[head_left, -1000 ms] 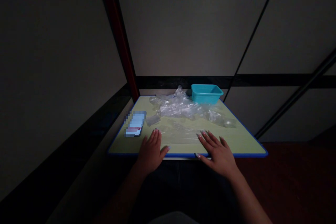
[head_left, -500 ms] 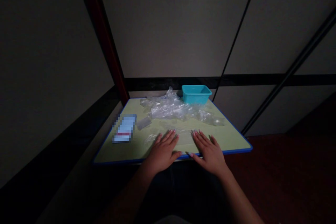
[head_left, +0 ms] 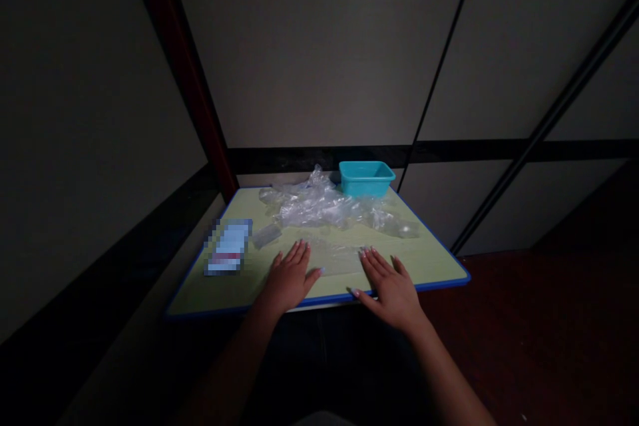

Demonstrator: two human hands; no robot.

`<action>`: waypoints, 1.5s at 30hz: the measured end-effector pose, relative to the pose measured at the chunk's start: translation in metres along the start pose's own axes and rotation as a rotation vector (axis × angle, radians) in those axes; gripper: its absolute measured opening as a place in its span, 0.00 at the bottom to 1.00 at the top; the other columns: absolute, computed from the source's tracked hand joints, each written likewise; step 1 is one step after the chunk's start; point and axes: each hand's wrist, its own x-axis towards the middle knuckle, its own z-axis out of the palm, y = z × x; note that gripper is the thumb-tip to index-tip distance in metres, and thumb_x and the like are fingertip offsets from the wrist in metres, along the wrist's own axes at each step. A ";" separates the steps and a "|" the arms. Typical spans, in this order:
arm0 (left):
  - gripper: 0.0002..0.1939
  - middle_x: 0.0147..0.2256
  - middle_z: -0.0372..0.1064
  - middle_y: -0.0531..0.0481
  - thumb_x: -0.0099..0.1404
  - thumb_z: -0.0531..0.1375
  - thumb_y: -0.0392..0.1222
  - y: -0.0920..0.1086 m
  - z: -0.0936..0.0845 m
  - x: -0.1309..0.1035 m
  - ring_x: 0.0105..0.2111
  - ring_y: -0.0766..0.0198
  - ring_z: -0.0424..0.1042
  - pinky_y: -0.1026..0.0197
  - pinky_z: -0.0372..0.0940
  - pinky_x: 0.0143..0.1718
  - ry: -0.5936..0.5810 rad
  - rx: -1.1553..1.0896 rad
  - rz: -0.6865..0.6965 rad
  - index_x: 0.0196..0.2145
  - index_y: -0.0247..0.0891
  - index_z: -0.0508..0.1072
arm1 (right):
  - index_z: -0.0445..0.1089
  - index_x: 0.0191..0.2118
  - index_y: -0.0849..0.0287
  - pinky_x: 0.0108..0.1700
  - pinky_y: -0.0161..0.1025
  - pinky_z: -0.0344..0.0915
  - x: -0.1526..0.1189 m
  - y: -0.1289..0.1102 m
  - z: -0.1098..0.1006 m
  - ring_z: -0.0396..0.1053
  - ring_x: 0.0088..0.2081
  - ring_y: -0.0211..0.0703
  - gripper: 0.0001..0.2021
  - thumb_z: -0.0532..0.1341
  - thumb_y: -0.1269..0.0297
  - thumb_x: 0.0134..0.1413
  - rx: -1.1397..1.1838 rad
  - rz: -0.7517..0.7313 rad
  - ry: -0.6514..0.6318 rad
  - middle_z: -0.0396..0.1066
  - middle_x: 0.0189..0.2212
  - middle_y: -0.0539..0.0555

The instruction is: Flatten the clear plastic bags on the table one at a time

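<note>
- a thin clear plastic sheet (head_left: pixel 342 262) lies flat on the near half of the table (head_left: pixel 434 265), between the two hands, its outline faint in the dim light.
- the left hand (head_left: pixel 288 283) is open, palm down, fingers stretched toward the far side; its thumb points right, to the sheet's left end, and whether it presses on the film i cannot tell.
- the right hand (head_left: pixel 393 289) is open too, palm down, fingertips at the sheet's right end, thumb over the near edge.
- a blue edging (head_left: pixel 319 301) rims the tabletop; both wrists stand out past its near side, above the lap.
- pale yellow-green surface shows left of the left hand and right of the right hand, out to the rim.
- a heap of crumpled clear plastic (head_left: pixel 319 205) spreads across the far half, beyond the fingertips.
- a small clear packet (head_left: pixel 267 235) lies far-left of the left hand, just right of a phone (head_left: pixel 232 246) near the left edge.
- a turquoise tub (head_left: pixel 367 185) stands upright at the far right, next to the heap; its bottom is hidden.
</note>
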 end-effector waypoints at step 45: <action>0.30 0.67 0.33 0.52 0.70 0.35 0.58 0.004 -0.006 0.048 0.66 0.58 0.35 0.38 0.38 0.61 -0.158 -0.067 0.124 0.66 0.47 0.43 | 0.44 0.66 0.64 0.62 0.60 0.38 0.001 0.004 0.006 0.44 0.65 0.53 0.41 0.46 0.38 0.56 -0.028 -0.012 -0.024 0.46 0.65 0.62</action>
